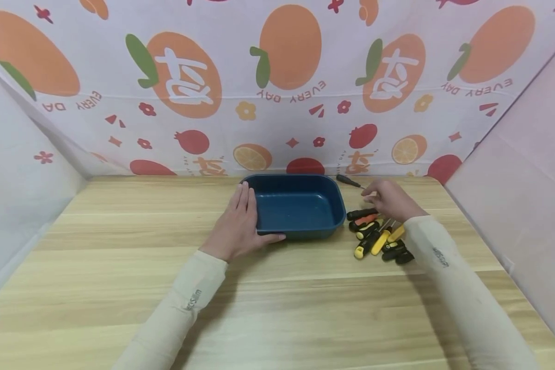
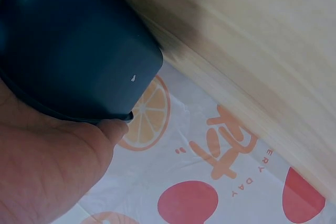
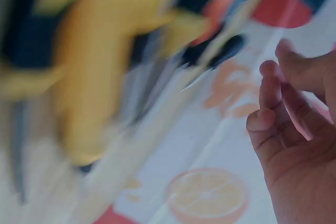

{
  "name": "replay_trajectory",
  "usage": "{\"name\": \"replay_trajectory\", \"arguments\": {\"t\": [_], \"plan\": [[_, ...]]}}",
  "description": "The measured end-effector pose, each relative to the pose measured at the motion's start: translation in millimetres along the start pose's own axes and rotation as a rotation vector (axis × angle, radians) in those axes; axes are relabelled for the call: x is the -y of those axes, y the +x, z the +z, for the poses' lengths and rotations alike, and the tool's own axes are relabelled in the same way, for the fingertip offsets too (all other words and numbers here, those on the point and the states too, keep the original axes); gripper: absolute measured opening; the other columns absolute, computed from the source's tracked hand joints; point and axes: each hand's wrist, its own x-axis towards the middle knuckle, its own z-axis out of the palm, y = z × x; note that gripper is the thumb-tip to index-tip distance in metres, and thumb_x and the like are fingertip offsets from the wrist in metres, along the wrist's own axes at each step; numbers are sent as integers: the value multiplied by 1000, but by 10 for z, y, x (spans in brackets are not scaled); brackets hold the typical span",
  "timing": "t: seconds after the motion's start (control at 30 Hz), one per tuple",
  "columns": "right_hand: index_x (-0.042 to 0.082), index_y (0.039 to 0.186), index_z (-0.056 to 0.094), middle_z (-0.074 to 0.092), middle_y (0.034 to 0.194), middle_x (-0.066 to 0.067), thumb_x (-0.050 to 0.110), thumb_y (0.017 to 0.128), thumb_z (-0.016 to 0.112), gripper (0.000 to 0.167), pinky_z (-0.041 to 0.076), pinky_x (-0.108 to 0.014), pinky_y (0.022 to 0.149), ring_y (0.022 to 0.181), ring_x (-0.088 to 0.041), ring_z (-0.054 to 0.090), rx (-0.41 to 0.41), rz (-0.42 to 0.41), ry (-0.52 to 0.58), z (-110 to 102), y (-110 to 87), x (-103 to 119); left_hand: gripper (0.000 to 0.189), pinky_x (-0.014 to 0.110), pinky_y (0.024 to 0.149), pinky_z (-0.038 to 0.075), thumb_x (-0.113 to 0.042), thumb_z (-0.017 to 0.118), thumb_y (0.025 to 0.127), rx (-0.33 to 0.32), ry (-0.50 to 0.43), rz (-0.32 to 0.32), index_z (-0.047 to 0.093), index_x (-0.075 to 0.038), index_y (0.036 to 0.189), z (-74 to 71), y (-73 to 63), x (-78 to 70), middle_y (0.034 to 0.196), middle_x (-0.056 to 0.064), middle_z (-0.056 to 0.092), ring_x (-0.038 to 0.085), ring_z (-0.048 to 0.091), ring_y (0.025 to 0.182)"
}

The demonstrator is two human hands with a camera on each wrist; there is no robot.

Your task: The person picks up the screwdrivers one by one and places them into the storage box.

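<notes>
A dark blue rectangular bin (image 1: 300,232) stands near the back of the table. My left hand (image 1: 235,223) rests on its left end, straight fingers together along the side and thumb out along the front rim. From the left wrist, a fingertip of that hand (image 2: 52,166) shows at the bin's rim. Right of the bin, a black-handled screwdriver (image 1: 348,180) lies near the back edge. My right hand (image 1: 390,199) is over its shaft end, fingers loosely bent. In the right wrist view, those fingertips appear apart from the screwdriver (image 3: 229,51), with nothing between them.
A pile of several screwdrivers and other handled tools, some with yellow handles (image 1: 381,241) and one orange-red (image 1: 366,220), lies right of the bin below my right hand. A fruit-print cloth (image 1: 277,123) rises directly behind the wooden table (image 1: 277,308). Pale panels (image 1: 527,154) flank both sides.
</notes>
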Motion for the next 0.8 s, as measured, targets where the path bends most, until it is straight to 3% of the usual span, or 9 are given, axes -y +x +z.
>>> {"name": "replay_trajectory", "arguments": {"t": [0.23,0.53,0.8], "plan": [[-9,112,72,71,110,-25,-8,94,63,21,57,-33,67,78,-20,65,109,32,14,72,-143,-250,129,44,125,12,-82,60,79,5,-5,-2,22,18,152,18,-14,4,161,34,19,44,15,152],[-4,110,75,70,111,-20,-6,96,60,21,56,-48,84,98,-30,64,132,18,15,95,-174,-300,130,44,125,13,-82,61,78,4,-11,-4,21,17,152,33,-4,18,162,32,17,43,13,152],[-7,108,75,70,103,-17,-15,89,58,28,56,-51,87,98,-33,65,131,-28,-14,126,-116,-317,129,44,125,13,-82,61,79,2,1,3,23,17,152,19,8,27,161,33,20,44,15,152]]}}
